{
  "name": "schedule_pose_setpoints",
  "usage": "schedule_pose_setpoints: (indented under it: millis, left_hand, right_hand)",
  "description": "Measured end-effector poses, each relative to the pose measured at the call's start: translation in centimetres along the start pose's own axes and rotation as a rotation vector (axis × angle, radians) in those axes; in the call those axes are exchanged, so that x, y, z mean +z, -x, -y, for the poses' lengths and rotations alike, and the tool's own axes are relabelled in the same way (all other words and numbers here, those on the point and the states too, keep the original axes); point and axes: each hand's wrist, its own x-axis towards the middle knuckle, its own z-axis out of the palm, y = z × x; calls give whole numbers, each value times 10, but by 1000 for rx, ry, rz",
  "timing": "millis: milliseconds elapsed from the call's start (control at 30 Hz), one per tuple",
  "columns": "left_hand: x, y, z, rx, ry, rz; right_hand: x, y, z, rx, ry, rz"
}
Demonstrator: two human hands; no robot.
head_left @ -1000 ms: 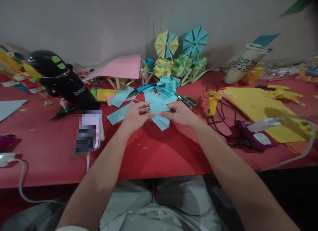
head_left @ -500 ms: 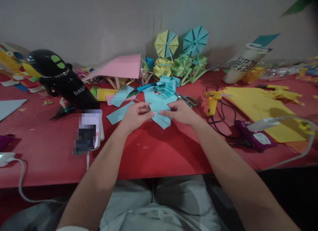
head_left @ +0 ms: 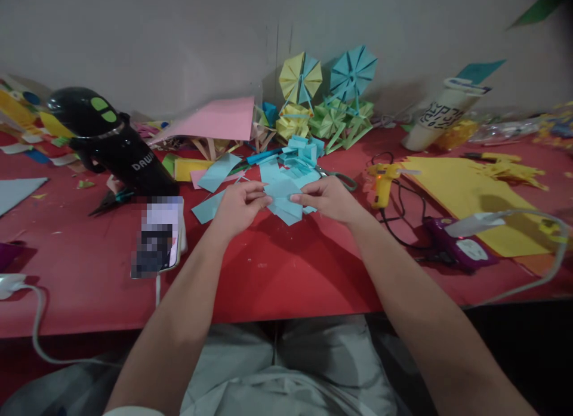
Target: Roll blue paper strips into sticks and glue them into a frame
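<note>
A small creased piece of light-blue paper [head_left: 285, 204] is held between my two hands above the red table. My left hand [head_left: 242, 206] pinches its left edge with thumb and fingers. On the opposite edge my right hand [head_left: 329, 201] grips it the same way. Just beyond lie more blue paper pieces and a heap of folded blue strips [head_left: 302, 153]. A blue paper strip [head_left: 208, 208] lies partly behind my left hand. Scissors [head_left: 342, 178] rest past my right hand, their blades mostly hidden.
A yellow glue gun [head_left: 382, 183] with a cord stands right of my hands, near a purple power strip [head_left: 461, 246] and yellow paper sheets [head_left: 474, 195]. On the left are a black bottle [head_left: 125, 147] and a phone [head_left: 159, 237]. Folded paper wheels [head_left: 353, 73] lean at the wall.
The blue paper between my hands has turned slightly and shifted a little to the left and away from me. Both hands keep their grip on it.
</note>
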Motion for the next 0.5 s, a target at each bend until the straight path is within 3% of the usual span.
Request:
schedule_pose_setpoints:
  millis: [200, 367, 500]
  left_hand:
    - [2, 0, 2, 134, -135, -34]
    - [6, 1, 2, 119, -9, -20]
    - [4, 3, -2, 202, -12, -49]
  right_hand:
    - [7, -3, -4, -104, 61, -243]
    - [9, -2, -4, -61, -62, -164]
    - [10, -2, -2, -26, -278, -213]
